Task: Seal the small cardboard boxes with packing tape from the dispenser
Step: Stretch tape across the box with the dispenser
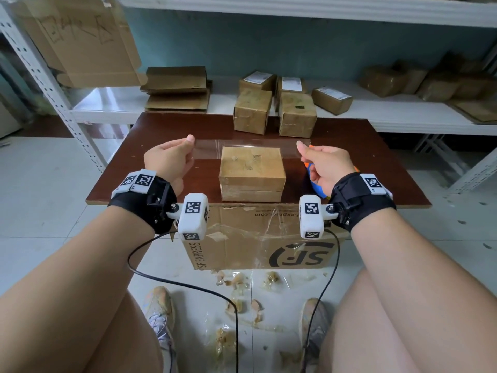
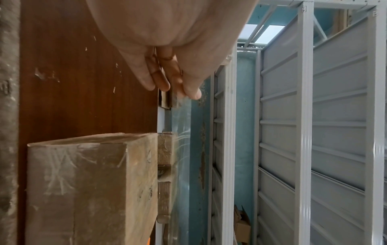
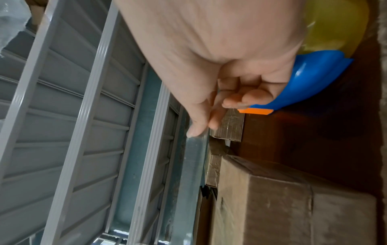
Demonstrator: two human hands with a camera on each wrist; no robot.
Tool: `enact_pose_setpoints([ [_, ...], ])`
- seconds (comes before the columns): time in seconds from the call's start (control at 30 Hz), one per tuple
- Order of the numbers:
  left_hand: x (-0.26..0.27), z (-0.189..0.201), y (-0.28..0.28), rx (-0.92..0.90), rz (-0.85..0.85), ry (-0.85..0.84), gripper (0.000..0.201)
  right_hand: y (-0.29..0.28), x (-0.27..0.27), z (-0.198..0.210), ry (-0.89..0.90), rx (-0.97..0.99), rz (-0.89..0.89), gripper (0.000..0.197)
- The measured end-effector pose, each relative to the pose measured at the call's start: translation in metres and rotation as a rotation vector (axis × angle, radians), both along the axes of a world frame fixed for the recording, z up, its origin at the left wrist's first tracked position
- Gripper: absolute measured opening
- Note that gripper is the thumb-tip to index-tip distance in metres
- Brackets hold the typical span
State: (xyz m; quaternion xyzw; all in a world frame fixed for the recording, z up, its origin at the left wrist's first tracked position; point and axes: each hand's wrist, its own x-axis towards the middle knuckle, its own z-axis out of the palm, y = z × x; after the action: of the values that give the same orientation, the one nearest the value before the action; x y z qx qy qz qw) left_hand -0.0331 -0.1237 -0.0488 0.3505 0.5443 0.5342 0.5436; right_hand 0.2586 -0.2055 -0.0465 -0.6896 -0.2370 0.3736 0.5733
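While a strip of clear tape (image 1: 246, 148) hangs stretched between both hands, the step in hand looks like the laying stage: tape is pulled out but not yet pressed onto the box (image 1: 252, 173). The left hand (image 1: 168, 160) pinches the free end between thumb and curled fingers, raised above the board (image 1: 161, 130) on the box's left side. The right hand (image 1: 324, 164) pinches the other end with thumb and forefinger while its remaining fingers wrap the blue-and-orange dispenser (image 1: 313, 181), near the board's right front part.

The box sits at the middle of the board's front edge, the strip spanning over its far top edge, apparently just above it; whether it touches, I cannot tell.

Next move, by my judgement: lower both hands evenly so the strip lands flat across the top, smooth it down over both sides, then cut at the dispenser's blade. Uneven tension would likely wrinkle it or let it stick to itself.

Materials: plain brown cardboard, squat rectangular shape, already glossy with old tape and creased film on its sides. The tape is thin, see-through and shiny. Dark reddish wood-grain board, smooth, with pale scuffs. Hard plastic dispenser, rounded body. Two more taped boxes (image 1: 274, 114) stand at the board's far edge.
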Motion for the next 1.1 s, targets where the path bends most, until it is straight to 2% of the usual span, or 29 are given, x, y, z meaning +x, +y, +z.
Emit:
enact_pose_setpoints([
  [0.23,0.004,-0.005,0.008,-0.088,-0.007,0.017,0.016,0.008,-0.003,-0.002,0.084,-0.040,-0.010,0.020],
  [0.37,0.005,-0.008,0.015,-0.140,0.077,0.104,0.018,0.010,-0.008,-0.004,0.145,-0.043,-0.016,0.016],
  [0.67,0.007,-0.010,0.018,-0.211,0.056,0.218,0.022,0.011,-0.015,-0.011,0.120,-0.034,-0.045,0.017],
  [0.93,0.009,-0.014,0.017,-0.175,-0.009,0.221,0.021,0.010,-0.008,-0.012,0.109,0.003,-0.084,0.014],
  [1.1,0.010,-0.024,0.018,-0.173,-0.029,0.244,0.022,0.009,-0.008,-0.017,0.099,-0.002,-0.083,0.018],
])
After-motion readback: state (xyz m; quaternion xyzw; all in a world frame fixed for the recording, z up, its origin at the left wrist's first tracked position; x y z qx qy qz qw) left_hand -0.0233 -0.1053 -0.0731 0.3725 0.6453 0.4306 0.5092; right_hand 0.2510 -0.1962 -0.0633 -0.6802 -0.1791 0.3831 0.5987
